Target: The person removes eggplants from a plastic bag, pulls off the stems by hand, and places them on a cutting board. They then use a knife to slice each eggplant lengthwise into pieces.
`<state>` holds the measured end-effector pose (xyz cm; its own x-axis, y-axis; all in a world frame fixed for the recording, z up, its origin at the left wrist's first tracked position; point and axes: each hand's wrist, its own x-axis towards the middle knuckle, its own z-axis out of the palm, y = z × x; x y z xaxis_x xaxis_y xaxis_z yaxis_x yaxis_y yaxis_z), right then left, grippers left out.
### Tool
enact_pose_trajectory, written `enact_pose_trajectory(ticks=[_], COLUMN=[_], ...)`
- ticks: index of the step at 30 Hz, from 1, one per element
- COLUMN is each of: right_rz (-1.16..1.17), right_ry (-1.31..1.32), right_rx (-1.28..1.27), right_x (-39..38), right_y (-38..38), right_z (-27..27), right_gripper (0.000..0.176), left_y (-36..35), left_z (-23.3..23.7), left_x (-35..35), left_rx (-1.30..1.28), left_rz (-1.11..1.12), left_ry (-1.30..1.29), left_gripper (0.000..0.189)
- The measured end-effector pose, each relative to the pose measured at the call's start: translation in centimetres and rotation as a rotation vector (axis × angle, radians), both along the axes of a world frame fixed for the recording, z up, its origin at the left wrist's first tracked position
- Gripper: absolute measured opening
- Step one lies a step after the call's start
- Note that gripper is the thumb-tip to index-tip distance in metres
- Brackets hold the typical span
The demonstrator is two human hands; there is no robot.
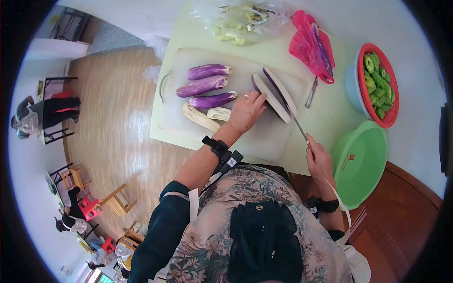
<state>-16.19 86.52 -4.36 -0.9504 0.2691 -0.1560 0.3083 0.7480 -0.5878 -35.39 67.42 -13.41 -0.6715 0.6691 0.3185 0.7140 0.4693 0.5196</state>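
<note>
On the white cutting board (255, 148) lies an eggplant split lengthwise, its near half (272, 100) and far half (283, 92) showing pale cut faces. My left hand (247, 112) has its fingers bent over the near half, holding it against the board. In my right hand (319, 161) is the handle of a knife (298, 125); its blade reaches toward the lower end of the halves and is partly hidden. Left of my left hand sit three purple eggplant pieces (203, 87) and two pale pieces (200, 117) with cut faces up.
Behind the board are a clear plastic bag (240, 28) of scraps and a pink bag (302, 45) with eggplant. A purple-handled tool (311, 93) lies to the right. Beyond are a red basket (392, 111) of green vegetables and a green basin (361, 165). Other people (35, 115) are far left.
</note>
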Motion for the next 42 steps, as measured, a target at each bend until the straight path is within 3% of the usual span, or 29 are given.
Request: enact_pose_trajectory(ticks=[3, 5, 8, 13, 28, 31, 34, 42], right_rz=[0.033, 0.05, 0.073, 0.107, 0.153, 0.129, 0.115, 0.136], right_ry=[-0.015, -0.017, -0.02, -0.006, 0.011, 0.071, 0.084, -0.026], right_rx=[0.015, 0.028, 0.034, 0.016, -0.004, 0.002, -0.004, -0.065], right_x=[-1.0, -1.3, -1.9, -3.0, -2.4, -2.4, -2.8, -4.0], right_y=[-0.4, -0.5, -0.8, -1.7, -3.2, -3.2, -3.2, -3.9], right_z=[0.0, -0.2, -0.5, -1.0, -2.2, -2.5, -2.1, -1.9], right_gripper=[0.037, 0.038, 0.038, 0.039, 0.042, 0.043, 0.042, 0.042], left_y=[-2.1, -4.4, -7.0, -8.6, -9.0, -8.3, -7.3, -6.8], left_z=[0.8, 0.8, 0.8, 0.8, 0.9, 2.1, 2.9, 1.9], left_x=[-0.1, -0.3, -0.6, -0.9, -2.0, -1.6, -1.3, 0.0], left_rx=[0.013, 0.02, -0.071, -0.155, -0.213, -0.225, -0.367, -0.144], left_rz=[-0.006, 0.099, 0.253, 0.3, 0.141, 0.004, -0.304, -0.074], left_ry=[-0.002, 0.205, 0.201, 0.154, 0.084, 0.087, 0.021, -0.006], left_gripper=[0.041, 0.034, 0.032, 0.038, 0.043, 0.041, 0.041, 0.033])
